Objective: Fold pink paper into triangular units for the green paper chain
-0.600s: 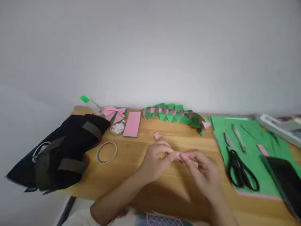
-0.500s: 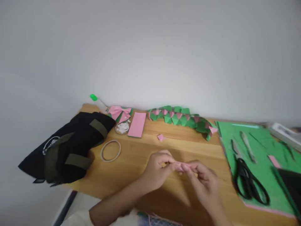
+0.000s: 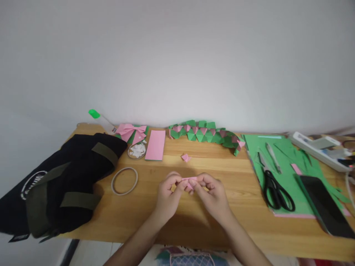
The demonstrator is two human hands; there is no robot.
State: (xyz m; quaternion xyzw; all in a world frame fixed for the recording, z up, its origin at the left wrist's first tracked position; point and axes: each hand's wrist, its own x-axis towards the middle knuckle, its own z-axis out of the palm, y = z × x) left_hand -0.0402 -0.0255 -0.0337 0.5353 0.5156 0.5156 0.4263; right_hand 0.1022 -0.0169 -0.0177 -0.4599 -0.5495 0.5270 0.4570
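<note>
Holds a sm. pc. of pink paper btwn both hands, over the near-middle of the wooden table. Pinches the paper's left end w/ thumb & fingers of the left hand; grasps the right end likewise w/ the right hand. Has fingertips of both close together, covering part of the paper; can't tell the exact fold.

Has a sm. folded pink pc. on the table just beyond the hands, on the far side. Shows, far middle by the wall, a green-and-pink paper chain, bending nearer at the right end.

Has to the left: a pink card, lying flat; just left of that, white scraps w/ a ring around; beyond those, a pink bow; nearer, a pale hoop, flat; & at the left edge a big blk bag.

Has to the right: a green sheet w/ scissors on top, blades toward the far side, plus a slim pale tool. Shows a phone at near right, partly on the sheet, & a white power strip at far right.
</note>
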